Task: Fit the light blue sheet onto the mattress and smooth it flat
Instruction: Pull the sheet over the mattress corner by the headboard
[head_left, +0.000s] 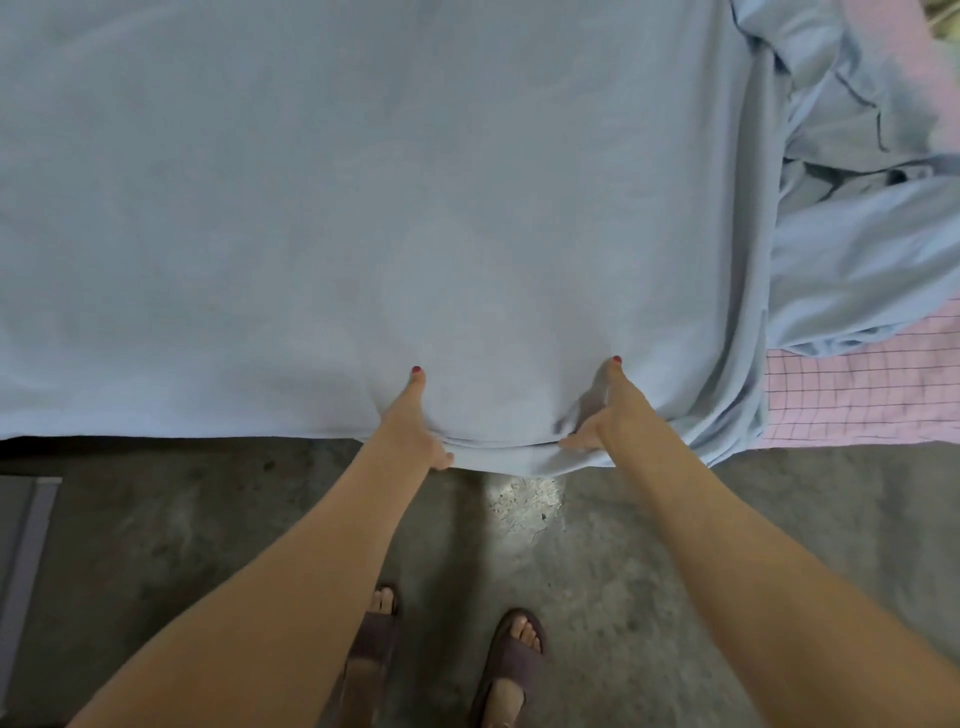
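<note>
The light blue sheet lies spread across most of the mattress and hangs a little over its near edge. My left hand grips that near edge, thumb on top and fingers tucked under the fabric. My right hand grips the same edge a short way to the right, with the cloth bunched up beside it. At the right the sheet is folded back in a crumpled heap. There the pink checked mattress cover shows bare.
Grey concrete floor runs along the near side of the bed, where my feet in dark sandals stand. A grey flat object lies on the floor at the left edge.
</note>
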